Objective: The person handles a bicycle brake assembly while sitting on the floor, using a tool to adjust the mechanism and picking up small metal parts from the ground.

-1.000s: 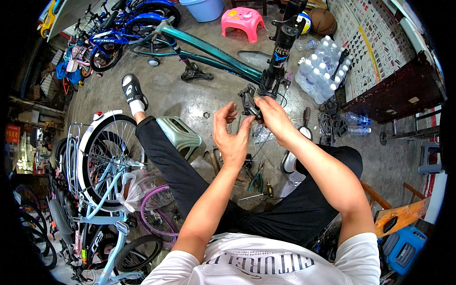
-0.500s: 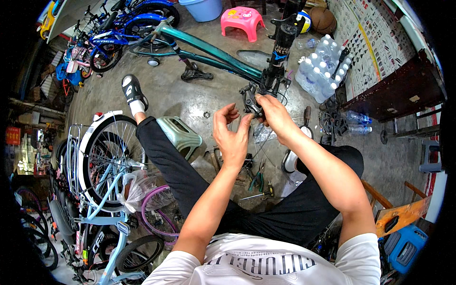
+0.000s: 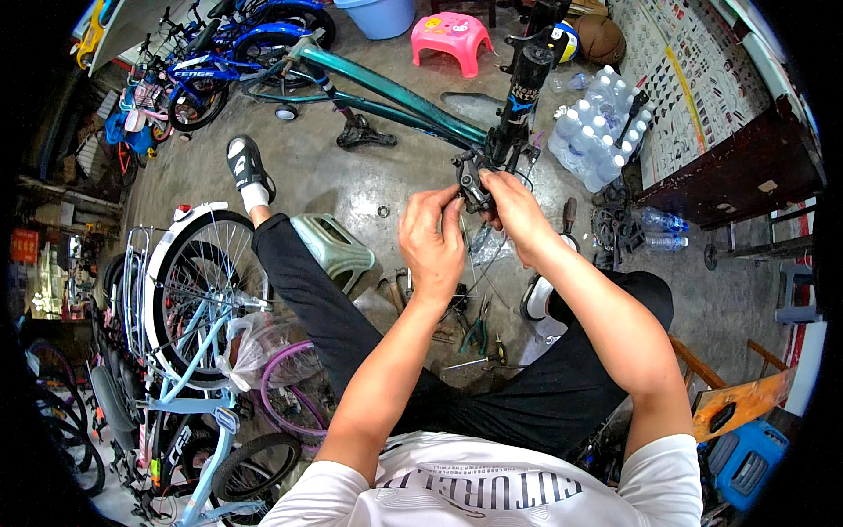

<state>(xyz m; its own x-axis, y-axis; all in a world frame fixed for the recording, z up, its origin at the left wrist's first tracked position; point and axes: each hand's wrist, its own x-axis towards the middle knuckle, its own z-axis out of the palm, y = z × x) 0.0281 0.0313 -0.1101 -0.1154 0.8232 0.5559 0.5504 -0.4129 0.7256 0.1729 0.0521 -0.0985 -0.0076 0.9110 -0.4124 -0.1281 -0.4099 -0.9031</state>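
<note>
A dark metal brake caliper (image 3: 472,186) sits beside the lower end of the black suspension fork (image 3: 527,88), which is joined to a teal bike frame (image 3: 386,85). My right hand (image 3: 518,215) grips the caliper from its right side, thumb on top and the other fingers curled beneath. At the caliper's left side my left hand (image 3: 432,239) has its thumb and fingers pinched together. Whatever is between those fingertips is too small to make out. Thin cables hang below the two hands.
Pliers (image 3: 477,332), a screwdriver (image 3: 479,360) and a hammer (image 3: 393,288) lie on the floor between my legs. A pale green stool (image 3: 332,250) stands by my left leg. Packed water bottles (image 3: 597,127) are at the right. A light blue bike (image 3: 189,351) lies at the left.
My left hand's fingers, apart before, have closed into a pinch and moved up against the caliper's left side. The caliper has turned slightly in my right hand.
</note>
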